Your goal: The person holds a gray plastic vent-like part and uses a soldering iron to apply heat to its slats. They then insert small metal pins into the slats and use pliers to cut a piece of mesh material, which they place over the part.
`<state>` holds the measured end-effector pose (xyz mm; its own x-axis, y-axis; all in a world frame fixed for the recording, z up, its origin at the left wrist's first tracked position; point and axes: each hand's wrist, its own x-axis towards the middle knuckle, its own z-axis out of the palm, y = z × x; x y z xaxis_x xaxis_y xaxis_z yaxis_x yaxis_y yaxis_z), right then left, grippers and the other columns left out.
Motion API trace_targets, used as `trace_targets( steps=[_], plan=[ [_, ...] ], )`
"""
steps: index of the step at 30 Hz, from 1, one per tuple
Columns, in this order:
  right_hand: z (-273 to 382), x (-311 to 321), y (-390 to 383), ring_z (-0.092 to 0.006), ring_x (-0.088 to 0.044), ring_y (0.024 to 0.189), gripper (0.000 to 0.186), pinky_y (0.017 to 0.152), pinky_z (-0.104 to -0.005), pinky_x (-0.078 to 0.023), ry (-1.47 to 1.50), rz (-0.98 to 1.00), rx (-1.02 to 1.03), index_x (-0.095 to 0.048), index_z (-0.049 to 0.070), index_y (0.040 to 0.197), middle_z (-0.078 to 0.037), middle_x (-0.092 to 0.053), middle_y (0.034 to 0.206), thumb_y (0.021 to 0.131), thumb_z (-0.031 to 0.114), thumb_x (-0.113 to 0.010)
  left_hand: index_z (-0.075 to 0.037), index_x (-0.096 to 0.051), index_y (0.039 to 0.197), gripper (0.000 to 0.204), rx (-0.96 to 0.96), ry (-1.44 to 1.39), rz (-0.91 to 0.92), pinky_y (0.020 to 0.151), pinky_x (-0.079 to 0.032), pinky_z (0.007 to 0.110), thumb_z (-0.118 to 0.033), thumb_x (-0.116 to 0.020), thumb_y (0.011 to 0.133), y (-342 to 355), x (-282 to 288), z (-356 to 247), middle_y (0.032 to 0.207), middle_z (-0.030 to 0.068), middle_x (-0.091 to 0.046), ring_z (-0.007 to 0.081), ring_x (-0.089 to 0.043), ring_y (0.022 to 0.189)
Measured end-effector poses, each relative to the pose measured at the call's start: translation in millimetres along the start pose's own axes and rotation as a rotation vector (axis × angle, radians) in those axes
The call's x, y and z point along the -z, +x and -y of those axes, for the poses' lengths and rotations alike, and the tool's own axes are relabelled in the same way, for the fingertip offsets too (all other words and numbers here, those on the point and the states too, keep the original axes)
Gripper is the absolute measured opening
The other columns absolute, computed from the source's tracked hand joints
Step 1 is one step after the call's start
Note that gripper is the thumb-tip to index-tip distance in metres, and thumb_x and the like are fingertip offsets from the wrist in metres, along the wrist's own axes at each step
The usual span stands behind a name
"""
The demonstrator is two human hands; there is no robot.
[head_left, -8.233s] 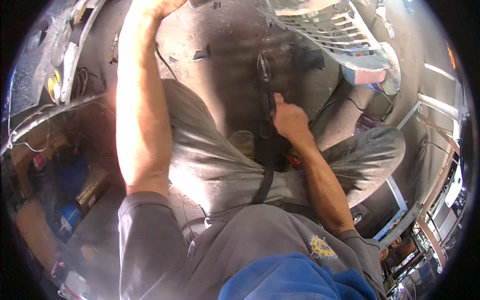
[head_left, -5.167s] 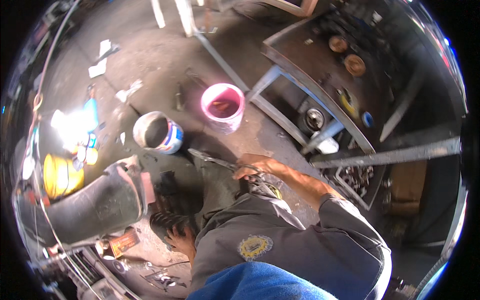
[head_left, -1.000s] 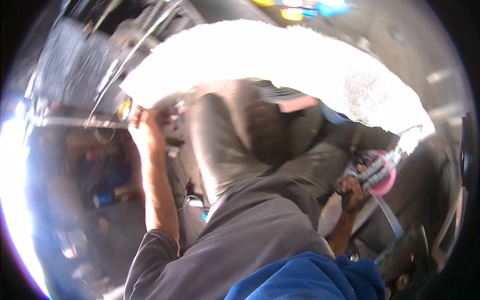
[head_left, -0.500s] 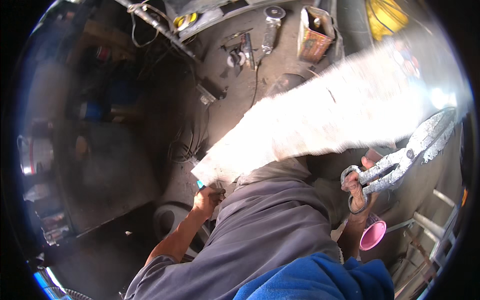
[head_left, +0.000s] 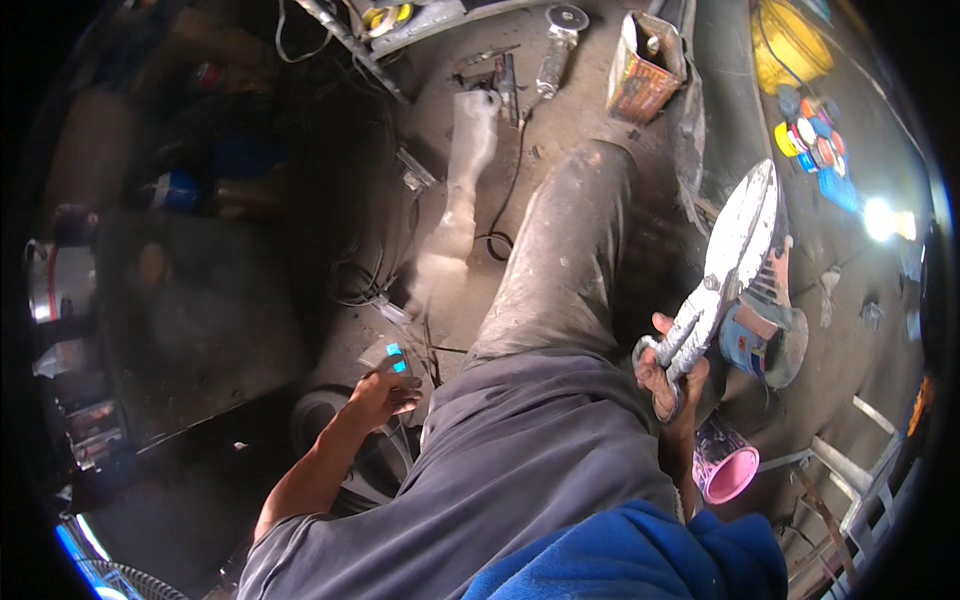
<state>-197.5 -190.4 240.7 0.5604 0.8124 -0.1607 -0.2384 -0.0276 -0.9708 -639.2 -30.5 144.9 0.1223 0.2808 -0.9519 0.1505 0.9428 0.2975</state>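
Observation:
My right hand [head_left: 668, 375] grips the handles of large shears [head_left: 712, 280], their blades coated in whitish crust, pointing up and away with the blades together. My left hand [head_left: 380, 392] is low on the left beside my leg, fingers apart, with no sheet in them. A small bright blue patch [head_left: 396, 358] shows at its fingertips; whether it is a wrap or a separate thing is unclear. Ahead of that hand is a blurred, pale strip of sheet material [head_left: 472, 170], running over the floor; I cannot tell whether it touches down. My knee [head_left: 570, 230] stands between the hands.
An angle grinder [head_left: 560, 50] and a rusty square tin [head_left: 645, 75] are at the back. Cables [head_left: 375, 285] coil on the left floor. To the right are a tub with a brush [head_left: 745, 335], a pink-lined pot [head_left: 725, 470], a yellow container [head_left: 790, 45] and a metal frame [head_left: 850, 465].
The wide white sheet that stretched across my lap from my left hand is gone from there. A pale strip now shows ahead on the left. The shears have swung inward and more upright.

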Motion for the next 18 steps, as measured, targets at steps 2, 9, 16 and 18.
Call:
trace_targets(
  steps=[2, 9, 16, 18],
  plan=[
    [-3, 9, -8, -0.0075, -0.057, 0.076, 0.065, 0.066, -0.0219, -0.047, 0.064, -0.019, -0.087, -0.058, -0.006, 0.132, 0.000, -0.062, 0.086, 0.076, 0.010, -0.088, -0.017, -0.046, 0.141, 0.046, 0.061, 0.052, 0.036, 0.076, -0.056, 0.045, -0.029, -0.054, 0.097, 15, -18, -12, 0.118, 0.0154, -0.062, 0.0319, -0.064, 0.101],
    [-14, 11, -14, -0.0049, -0.053, 0.070, 0.079, 0.064, -0.0180, -0.043, 0.241, 0.135, -0.077, -0.042, -0.005, 0.144, 0.000, -0.059, 0.088, 0.083, 0.020, -0.085, -0.007, -0.046, 0.136, 0.069, 0.072, -0.194, -0.269, 0.070, -0.054, 0.053, -0.060, -0.049, 0.092, 75, -14, -38, 0.120, 0.0172, -0.062, 0.0377, -0.065, 0.090],
    [-32, 24, -20, -0.0030, -0.052, 0.076, 0.074, 0.070, -0.0172, -0.043, 0.029, 0.147, -0.028, -0.045, -0.003, 0.144, 0.003, -0.059, 0.091, 0.086, 0.022, -0.082, -0.003, -0.051, 0.122, 0.038, -0.106, -0.139, -0.140, 0.063, -0.053, 0.046, -0.030, -0.049, 0.096, 53, -4, -34, 0.093, 0.0158, -0.071, 0.0329, -0.069, 0.082],
    [-31, 24, -20, -0.0023, -0.050, 0.075, 0.075, 0.071, -0.0175, -0.042, -0.064, 0.096, -0.059, -0.047, -0.004, 0.143, 0.005, -0.058, 0.089, 0.086, 0.029, -0.082, -0.004, -0.054, 0.119, 0.035, -0.213, -0.115, -0.052, 0.065, -0.051, 0.041, -0.027, -0.050, 0.093, 14, -27, -48, 0.096, 0.0154, -0.072, 0.0322, -0.069, 0.083]
  ],
)
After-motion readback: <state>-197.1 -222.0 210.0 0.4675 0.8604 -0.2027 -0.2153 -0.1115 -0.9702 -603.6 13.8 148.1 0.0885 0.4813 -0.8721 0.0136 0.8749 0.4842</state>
